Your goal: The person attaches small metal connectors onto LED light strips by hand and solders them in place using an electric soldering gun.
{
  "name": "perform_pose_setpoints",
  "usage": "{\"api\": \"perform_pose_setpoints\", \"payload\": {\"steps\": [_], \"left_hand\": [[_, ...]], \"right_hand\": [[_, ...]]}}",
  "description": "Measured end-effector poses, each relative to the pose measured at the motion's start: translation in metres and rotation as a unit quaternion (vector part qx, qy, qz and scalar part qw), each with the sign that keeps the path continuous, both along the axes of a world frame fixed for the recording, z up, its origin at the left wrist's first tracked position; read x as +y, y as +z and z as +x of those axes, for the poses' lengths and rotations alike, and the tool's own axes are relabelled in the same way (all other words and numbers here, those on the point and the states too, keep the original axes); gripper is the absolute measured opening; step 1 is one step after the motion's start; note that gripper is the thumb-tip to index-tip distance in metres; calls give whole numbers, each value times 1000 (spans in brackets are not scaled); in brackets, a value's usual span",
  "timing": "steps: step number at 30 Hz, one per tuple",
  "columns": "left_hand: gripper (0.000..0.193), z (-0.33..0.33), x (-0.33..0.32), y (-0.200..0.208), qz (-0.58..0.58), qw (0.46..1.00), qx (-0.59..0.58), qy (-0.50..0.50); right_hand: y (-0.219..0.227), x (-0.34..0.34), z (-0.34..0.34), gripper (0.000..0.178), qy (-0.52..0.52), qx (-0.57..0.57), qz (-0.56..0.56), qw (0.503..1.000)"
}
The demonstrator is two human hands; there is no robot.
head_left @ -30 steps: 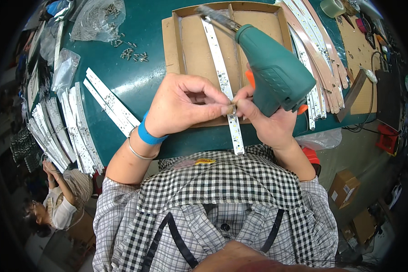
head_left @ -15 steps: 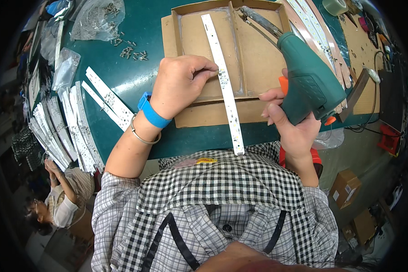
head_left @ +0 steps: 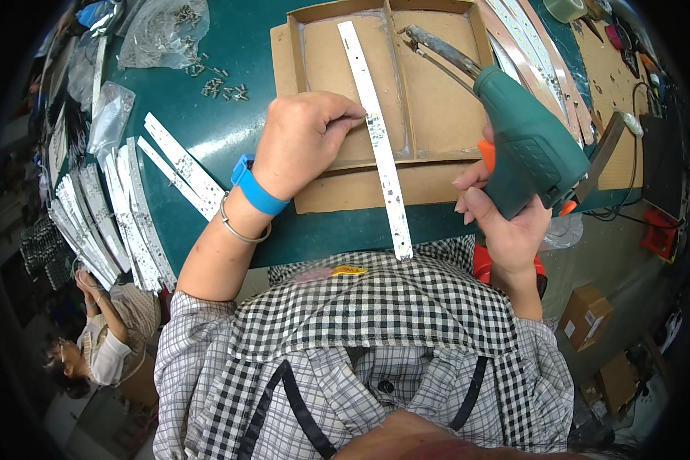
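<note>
A long white LED circuit strip [head_left: 386, 157] lies slantwise over a shallow cardboard tray [head_left: 322, 195], its near end jutting past the table edge toward my apron. Thumb and forefinger of my left hand [head_left: 303, 134] are pinched at the strip's left edge, beside a cluster of small components; any tiny part between the fingertips is hidden. My right hand [head_left: 514, 238] is wrapped round the handle of a green hot glue gun [head_left: 533, 134] with an orange trigger. The gun's dark, crusted nozzle points up and left over the tray's right compartment, apart from the strip.
On the left lie stacked white strips [head_left: 130, 218] and two loose ones [head_left: 180, 165]. Small metal parts [head_left: 224, 87] are scattered near a plastic bag [head_left: 165, 34]. More strips [head_left: 533, 54] lie far right, near a tape roll [head_left: 566, 9]. Another person [head_left: 100, 337] sits at lower left.
My right hand and the glue gun have shifted slightly right and down, away from the strip. The left hand and the strip have moved only a touch left.
</note>
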State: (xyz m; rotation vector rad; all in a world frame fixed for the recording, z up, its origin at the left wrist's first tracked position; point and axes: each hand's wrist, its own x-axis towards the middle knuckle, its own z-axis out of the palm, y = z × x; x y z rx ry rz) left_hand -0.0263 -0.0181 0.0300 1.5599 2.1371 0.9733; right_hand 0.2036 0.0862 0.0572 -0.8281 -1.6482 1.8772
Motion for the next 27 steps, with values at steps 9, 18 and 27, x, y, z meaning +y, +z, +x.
{"api": "perform_pose_setpoints", "payload": {"steps": [9, 18, 27], "left_hand": [[13, 3, -2, -9, 57, 998, 35, -14], [14, 5, -3, -14, 96, 985, 132, -57], [14, 7, -5, -11, 84, 994, 63, -11]], "right_hand": [[4, 7, 22, 60, 17, -7, -26, 999], [5, 7, 25, 63, -18, 45, -18, 999], [9, 11, 39, 55, 70, 31, -35, 996]]}}
